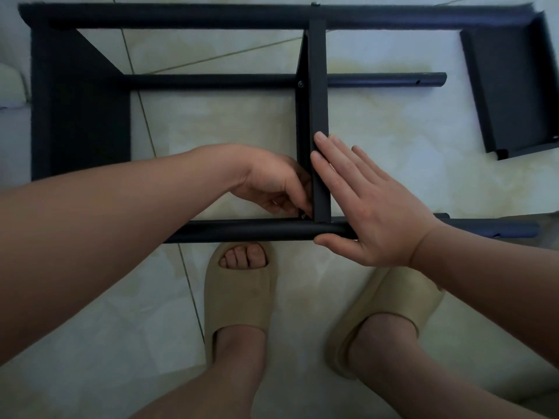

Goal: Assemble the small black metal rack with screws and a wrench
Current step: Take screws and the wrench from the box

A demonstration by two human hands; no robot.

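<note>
Rack (181,18): lying flat and part-built on the tiled floor (227,131), reaching out to both sides of the centre bracket (317,86).
Centre bracket: standing on edge, crossing the middle tube (211,80) and ending on the near tube (257,231).
Left hand (272,182): working just left of the centre bracket's near end. Fingers curling in, apparently pinching the lower screw (302,216) at the tube joint, with the fingertips partly hiding behind the bracket.
Right hand (372,207): lying flat against the right face of the centre bracket, fingers straight and together, thumb resting on the near tube. Bracing only, gripping nothing.
Upper screw (300,83): sitting in the left face of the centre bracket, at the middle tube.
Loose panel (514,92): lying well right of the centre bracket, unattached.
Wrench: not showing anywhere.
Slippers (239,297): standing just nearer than the centre bracket's near end.
Step, as judged: starting the lower screw by finger before any tightening.
Risk, cross-threading: likely if the bracing hand is easing off and the holes are drifting apart.
Risk, rolling tube: tube ends right of the centre bracket lying free, so twisting under screw pressure is possible.
Risk, dropped screw: cramped pinching in the corner, and a hard floor letting it skid under the frame.
</note>
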